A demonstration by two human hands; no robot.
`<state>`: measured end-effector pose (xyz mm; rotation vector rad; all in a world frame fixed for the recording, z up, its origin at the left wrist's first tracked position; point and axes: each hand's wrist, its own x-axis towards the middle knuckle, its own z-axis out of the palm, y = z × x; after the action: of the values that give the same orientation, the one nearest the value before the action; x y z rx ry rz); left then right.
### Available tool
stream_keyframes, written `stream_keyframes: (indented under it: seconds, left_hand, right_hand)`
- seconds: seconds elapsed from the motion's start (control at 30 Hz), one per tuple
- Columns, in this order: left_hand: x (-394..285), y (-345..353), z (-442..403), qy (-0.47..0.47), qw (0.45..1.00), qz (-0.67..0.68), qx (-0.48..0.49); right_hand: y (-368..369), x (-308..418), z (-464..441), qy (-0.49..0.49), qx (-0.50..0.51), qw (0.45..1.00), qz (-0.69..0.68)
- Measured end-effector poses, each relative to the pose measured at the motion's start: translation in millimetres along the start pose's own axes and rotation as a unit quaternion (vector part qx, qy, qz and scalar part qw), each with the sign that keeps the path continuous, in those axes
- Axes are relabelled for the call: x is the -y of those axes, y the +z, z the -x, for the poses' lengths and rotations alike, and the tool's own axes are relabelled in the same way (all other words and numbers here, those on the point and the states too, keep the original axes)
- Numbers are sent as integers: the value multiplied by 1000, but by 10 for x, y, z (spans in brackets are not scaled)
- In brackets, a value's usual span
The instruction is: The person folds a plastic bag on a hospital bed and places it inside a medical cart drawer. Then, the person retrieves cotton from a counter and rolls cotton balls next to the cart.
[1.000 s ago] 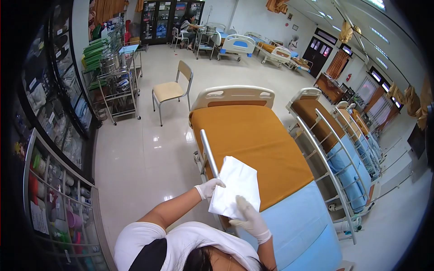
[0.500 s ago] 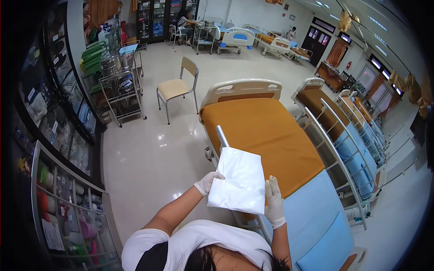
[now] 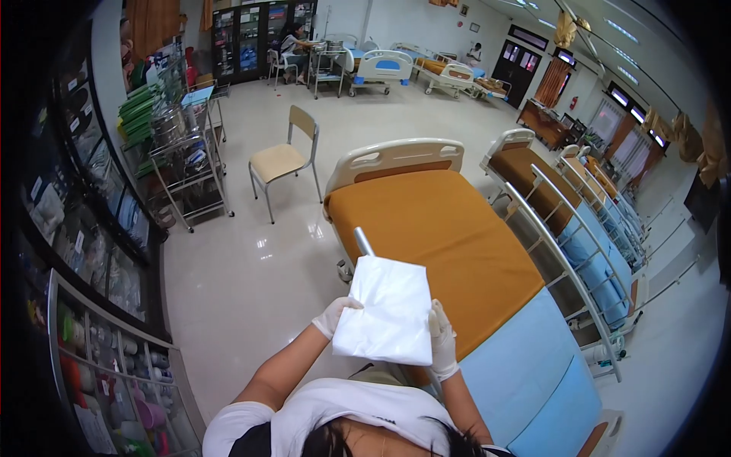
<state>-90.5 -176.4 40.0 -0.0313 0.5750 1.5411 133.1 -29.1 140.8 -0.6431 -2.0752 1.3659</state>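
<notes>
- While the left hand [image 3: 333, 316] holds one side of the folded white sheet [image 3: 388, 311], the right hand [image 3: 443, 340] is at the opposite side; the step in hand looks like holding or straightening it.
- Any further handling would, I judge, call for a sure hold on both sides, so that the folds do not slip.
- The left grip is a pinch: its thumb lies pressed on the sheet's upper face, with the fingers mostly hidden.
- The right hand is upright, its fingers close together along the sheet's edge; its thumb is hard to make out, so I cannot tell whether it pinches or only touches.
- The sheet is in front of the person, partly covering the metal rail [image 3: 363, 241] beside the bed [image 3: 438, 228].
</notes>
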Motion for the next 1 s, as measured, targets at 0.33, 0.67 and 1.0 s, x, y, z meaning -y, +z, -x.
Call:
stream_keyframes:
  seconds: [0.33, 0.67, 1.0]
  left_hand:
    - [-425, -278, -213, 4, 996, -53, -78]
    - [-926, -143, -580, -12, 994, -92, -61]
    - [-1189, -657, -645, 9, 990, -104, -90]
  right_hand:
    - [120, -710, -807, -296, 169, 937, 75]
    - [305, -647, -1152, -264, 163, 932, 188]
    - [441, -650, -1106, -186, 180, 949, 181]
